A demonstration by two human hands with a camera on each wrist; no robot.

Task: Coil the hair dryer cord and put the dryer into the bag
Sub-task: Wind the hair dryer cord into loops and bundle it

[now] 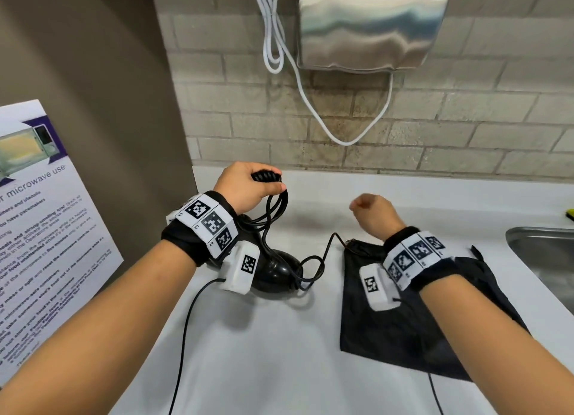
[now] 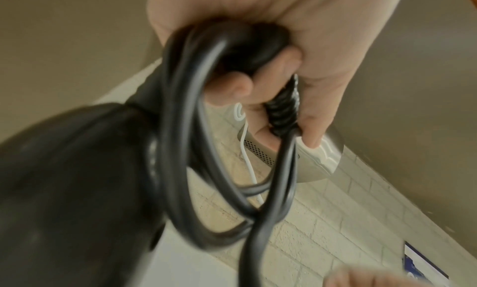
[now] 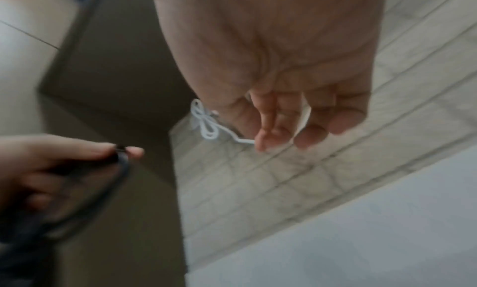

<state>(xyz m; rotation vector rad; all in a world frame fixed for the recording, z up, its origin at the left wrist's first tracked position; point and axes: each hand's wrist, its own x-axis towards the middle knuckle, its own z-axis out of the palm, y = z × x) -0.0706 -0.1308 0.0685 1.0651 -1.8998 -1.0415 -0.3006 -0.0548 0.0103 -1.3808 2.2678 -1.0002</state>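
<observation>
White countertop (image 1: 279, 352) runs along a wall of pale brick tile (image 1: 466, 119), with a steel hand dryer (image 1: 372, 26) mounted above and a white cable (image 1: 298, 79) looping down beside it. At the far right sits the corner of a metal sink (image 1: 546, 259); at the left a printed microwave notice (image 1: 40, 228) leans against a brown panel.

Raised above the counter, the left hand (image 1: 245, 188) is clenched around the hair dryer cord (image 1: 273, 215). In the left wrist view its fingers (image 2: 232, 83) curl round several gathered loops of the black cable together with the ribbed strain-relief section, which the thumb presses against the index finger. The loops hang below the fist, and one strand trails down and across the counter toward the bag, forming a loose curl beside the dryer on the way.

Below the left wrist, the black hair dryer (image 1: 273, 275) lies on the countertop, partly hidden by the wrist camera. It is outside the bag.

Flat on the counter to the right lies the black bag (image 1: 403, 330), its drawstring mouth toward the wall, partly covered by the right forearm.

Hovering in the air above the bag's mouth, the right hand (image 1: 369, 212) holds nothing. The right wrist view shows its fingers (image 3: 309, 126) loosely bent toward the palm, not gripping; the picture is blurred. It is apart from the left hand and does not touch the cord.
</observation>
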